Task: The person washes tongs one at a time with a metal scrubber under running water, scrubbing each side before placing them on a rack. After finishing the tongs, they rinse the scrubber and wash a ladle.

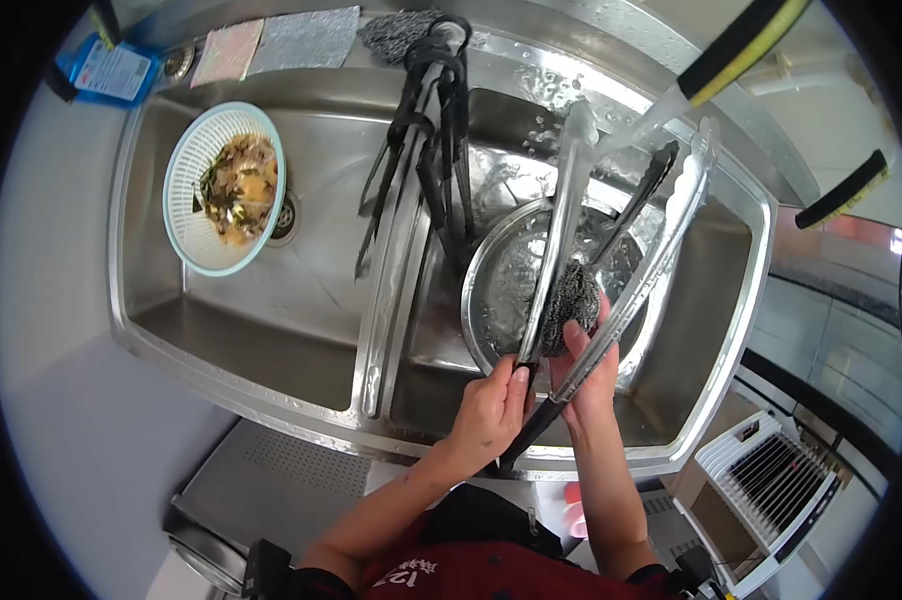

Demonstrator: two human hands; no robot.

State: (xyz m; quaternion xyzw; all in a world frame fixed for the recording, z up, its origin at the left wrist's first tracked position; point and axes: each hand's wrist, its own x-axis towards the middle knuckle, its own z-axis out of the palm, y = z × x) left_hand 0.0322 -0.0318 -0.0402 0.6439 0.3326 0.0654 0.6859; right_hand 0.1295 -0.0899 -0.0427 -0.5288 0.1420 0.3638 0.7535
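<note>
My left hand (489, 415) is closed round the black-handled end of a pair of long metal tongs (651, 265). Their two arms spread apart over the right basin, tips pointing away from me. My right hand (593, 385) grips a steel wool scrubber (571, 300) between the tong arms, thumb on top of it. Beneath lies a round metal bowl (474, 320) with water in it. A black-tipped utensil (643, 190) leans in the bowl, its lower part hidden behind the scrubber. Water splashes near the far tong tips.
Several black-tipped tongs (441, 120) hang over the sink divider (373, 370). A colander (178, 215) of food scraps stands in the left basin. Cloths (306, 40) and another scrubber (396, 35) lie on the back ledge. A black-and-yellow hose (736, 55) overhangs the right basin.
</note>
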